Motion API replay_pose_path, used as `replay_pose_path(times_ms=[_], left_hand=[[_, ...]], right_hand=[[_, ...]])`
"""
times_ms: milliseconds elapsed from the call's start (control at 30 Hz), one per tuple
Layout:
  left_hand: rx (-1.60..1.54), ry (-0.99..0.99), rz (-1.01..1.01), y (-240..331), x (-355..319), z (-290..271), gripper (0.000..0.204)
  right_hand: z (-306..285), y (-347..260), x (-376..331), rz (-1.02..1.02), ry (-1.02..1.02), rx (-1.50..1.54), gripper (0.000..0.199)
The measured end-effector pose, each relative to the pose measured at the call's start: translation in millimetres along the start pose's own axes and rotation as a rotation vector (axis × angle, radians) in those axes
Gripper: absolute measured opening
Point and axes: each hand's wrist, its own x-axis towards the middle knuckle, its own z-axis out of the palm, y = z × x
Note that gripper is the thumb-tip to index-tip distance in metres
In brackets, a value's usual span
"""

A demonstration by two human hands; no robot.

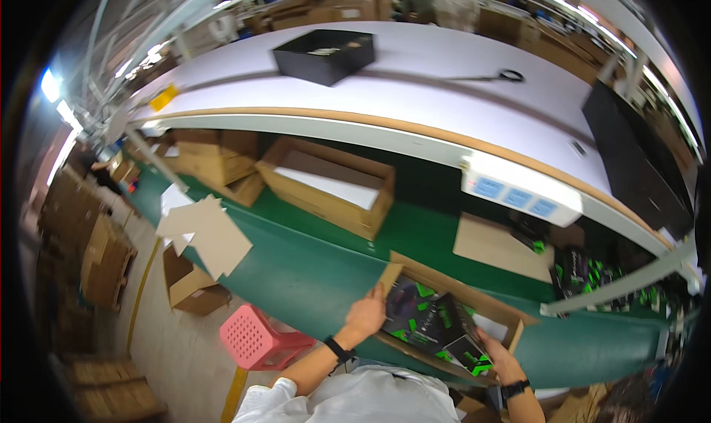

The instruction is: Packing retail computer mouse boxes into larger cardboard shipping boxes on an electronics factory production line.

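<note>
Cardboard makes up the open carton (511, 321) in front of the person, which rests on the green conveyor belt (311, 267) at the near edge of the view. Inside it lie black product boxes with green markings (433, 321), packed close together and filling most of the carton's left and middle part.

The left hand (366, 313) sits at the carton's left end, fingers curled over the raised cardboard flap (388, 276) and touching the nearest black box; a dark watch shows on that wrist. The right hand (502, 361) lies at the carton's near right side, fingers closed on a black-and-green box (469, 355) that stands tilted against its neighbours (the grip itself is partly hidden by the box).

Farther along the belt rests a second open cardboard carton (329, 186) with a white sheet inside, well apart from the hands. A flat cardboard sheet (492, 245) lies on the belt between the two cartons, to the right. More black-and-green boxes (592, 275) are stacked at the right rim.

Beyond the belt runs a long white table (415, 97) carrying a shallow black tray (326, 55). On the floor to the left stand a pink plastic stool (259, 338) and loose cardboard pieces (207, 234).
</note>
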Motion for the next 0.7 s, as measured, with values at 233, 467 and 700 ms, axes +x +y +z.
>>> replay_pose_path(times_ms=[233,467,700], left_hand=[[-0.012,0.081,0.028,-4,-10,0,0.049],[-0.001,-0.024,0.014,2,3,-5,0.049],[0.000,0.007,0.020,-1,2,6,0.047]], right_hand=[[-137,44,-4,-0.515,0.662,-0.961,0.056],[-129,33,16,-0.551,0.834,-1.286,0.051],[-131,45,22,-0.504,0.863,-1.372,0.036]])
